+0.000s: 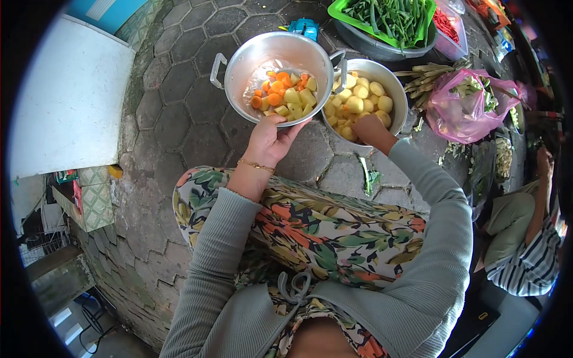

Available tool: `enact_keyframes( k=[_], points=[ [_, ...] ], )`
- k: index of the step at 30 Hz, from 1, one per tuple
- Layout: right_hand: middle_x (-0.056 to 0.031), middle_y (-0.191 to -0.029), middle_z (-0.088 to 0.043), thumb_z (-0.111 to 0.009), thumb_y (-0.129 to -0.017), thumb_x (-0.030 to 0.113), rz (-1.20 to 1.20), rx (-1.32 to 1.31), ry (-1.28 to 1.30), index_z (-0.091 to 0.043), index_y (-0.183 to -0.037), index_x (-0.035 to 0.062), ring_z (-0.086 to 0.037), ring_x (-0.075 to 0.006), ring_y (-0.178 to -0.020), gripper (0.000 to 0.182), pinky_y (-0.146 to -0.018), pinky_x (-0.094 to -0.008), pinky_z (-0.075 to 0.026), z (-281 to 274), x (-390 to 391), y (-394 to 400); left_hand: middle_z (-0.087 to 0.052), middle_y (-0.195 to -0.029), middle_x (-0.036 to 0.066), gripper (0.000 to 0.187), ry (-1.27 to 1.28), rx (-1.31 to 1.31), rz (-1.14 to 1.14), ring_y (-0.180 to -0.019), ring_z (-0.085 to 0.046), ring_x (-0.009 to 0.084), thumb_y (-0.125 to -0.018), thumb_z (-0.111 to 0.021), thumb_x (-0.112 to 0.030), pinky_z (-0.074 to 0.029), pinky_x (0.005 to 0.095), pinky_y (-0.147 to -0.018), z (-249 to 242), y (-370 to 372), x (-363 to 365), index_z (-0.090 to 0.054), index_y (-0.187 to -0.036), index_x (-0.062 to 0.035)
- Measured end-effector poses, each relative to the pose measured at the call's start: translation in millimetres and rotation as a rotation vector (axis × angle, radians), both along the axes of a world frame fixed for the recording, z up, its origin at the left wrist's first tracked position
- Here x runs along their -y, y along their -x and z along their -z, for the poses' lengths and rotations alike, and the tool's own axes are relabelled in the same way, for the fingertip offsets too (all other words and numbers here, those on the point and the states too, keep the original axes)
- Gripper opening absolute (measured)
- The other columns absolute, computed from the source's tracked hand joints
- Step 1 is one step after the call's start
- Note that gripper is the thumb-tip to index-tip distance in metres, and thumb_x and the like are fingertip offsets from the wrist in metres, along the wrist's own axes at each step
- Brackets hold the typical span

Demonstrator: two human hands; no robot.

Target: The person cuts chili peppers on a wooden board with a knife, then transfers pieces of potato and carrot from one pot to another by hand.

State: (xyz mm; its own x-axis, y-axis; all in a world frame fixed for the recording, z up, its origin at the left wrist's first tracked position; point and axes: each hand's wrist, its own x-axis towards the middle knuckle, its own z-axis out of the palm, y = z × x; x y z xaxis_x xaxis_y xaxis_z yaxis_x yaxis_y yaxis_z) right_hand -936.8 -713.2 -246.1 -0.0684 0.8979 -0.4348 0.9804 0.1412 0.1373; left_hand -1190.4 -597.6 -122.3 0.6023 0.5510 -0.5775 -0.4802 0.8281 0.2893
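Note:
My left hand (270, 142) grips the near rim of a silver two-handled pot (239, 53), tilted towards me. Inside it lie orange carrot pieces (276, 88) and pale yellow potato chunks (298, 101). Just right of it stands a second metal pot (401, 98), filled with peeled potatoes (361, 91). My right hand (371, 130) reaches over this pot's near side into the potatoes with its fingers curled. The fingertips are hidden, so what they hold cannot be made out. The first pot's right handle (341, 59) overlaps the second pot's rim.
A green tray (340, 7) of cut green leaves rests on a grey basin (370, 51). Red chillies (444, 27) sit in a plastic container beside it. A pink plastic bag (447, 116) of vegetable scraps stands on the right. Another person (519, 238) sits at far right.

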Motion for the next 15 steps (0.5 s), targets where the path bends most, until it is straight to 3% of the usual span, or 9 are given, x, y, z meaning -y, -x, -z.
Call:
enact_keyframes(
  k=[2,6,8,12,15],
  points=[
    [-0.0062,-0.072,-0.066,-0.064,-0.073,0.021,0.134,0.081,0.073,-0.069,-0.074,0.0133,-0.066,-0.0246,-0.072,0.010,-0.059,-0.0389,-0.051,3,1,2,-0.036,-0.134,0.026,0.056,-0.009,0.001,0.006,-0.120,-0.045,0.0413,-0.085,-0.041,0.011,-0.049,0.0483,-0.096,1,1,-1,-0.022,-0.137,0.0020],
    [-0.0071,-0.072,-0.067,-0.063,-0.074,0.022,0.150,0.010,0.010,-0.070,-0.072,0.0131,-0.066,-0.0250,-0.072,0.011,-0.059,-0.0391,-0.052,23,3,-15,-0.036,-0.133,0.027,0.056,-0.024,-0.003,0.013,-0.119,-0.045,0.0438,-0.085,-0.041,0.010,-0.050,0.0472,-0.095,0,4,-1,-0.022,-0.137,0.0021],
    [-0.0086,-0.075,-0.067,-0.062,-0.076,0.021,0.037,-0.062,0.023,-0.070,-0.073,0.0116,-0.067,-0.0256,-0.073,0.013,-0.059,-0.0392,-0.052,20,1,-16,-0.036,-0.133,0.028,0.056,-0.016,0.002,0.012,-0.118,-0.046,0.0448,-0.085,-0.041,0.010,-0.051,0.0468,-0.095,5,7,-3,-0.022,-0.137,0.0023],
    [-0.0106,-0.076,-0.067,-0.059,-0.078,0.022,0.043,-0.069,0.053,-0.070,-0.076,0.0106,-0.066,-0.0270,-0.074,0.016,-0.060,-0.0399,-0.051,21,-1,-18,-0.036,-0.132,0.030,0.056,0.034,0.013,0.011,-0.117,-0.045,0.0467,-0.085,-0.041,0.010,-0.051,0.0466,-0.094,8,8,-5,-0.020,-0.138,0.0028],
    [-0.0082,-0.066,-0.063,-0.054,-0.084,0.025,0.020,-0.219,0.034,-0.067,-0.083,0.0082,-0.064,-0.0231,-0.063,0.021,-0.053,-0.0358,-0.049,12,-11,-33,-0.036,-0.133,0.028,0.055,-0.052,-0.010,0.035,-0.119,-0.045,0.0446,-0.086,-0.040,0.009,-0.050,0.0476,-0.095,6,8,-4,-0.021,-0.137,0.0040]
  ],
)
